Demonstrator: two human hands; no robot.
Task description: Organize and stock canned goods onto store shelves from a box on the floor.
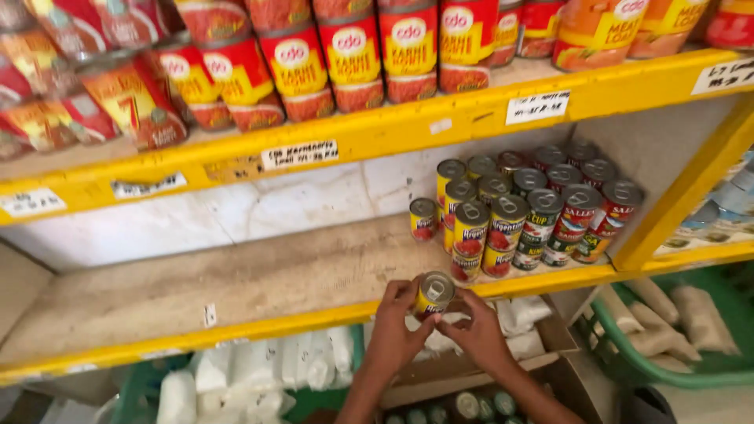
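Both hands meet at the yellow front edge of the middle shelf: the left hand and right hand each curl their fingers round one small can. It stands nearly upright, long axis vertical, silver pull-tab lid tipped toward the camera, with a yellow and red label. Behind it on the shelf stands a cluster of about twenty cans.

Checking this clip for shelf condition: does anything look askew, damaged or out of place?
Mostly tidy. On the top shelf, the red pouches at the left lean and slump, unlike the upright red cans beside them. Both hands, left and right, hold a small can upright.
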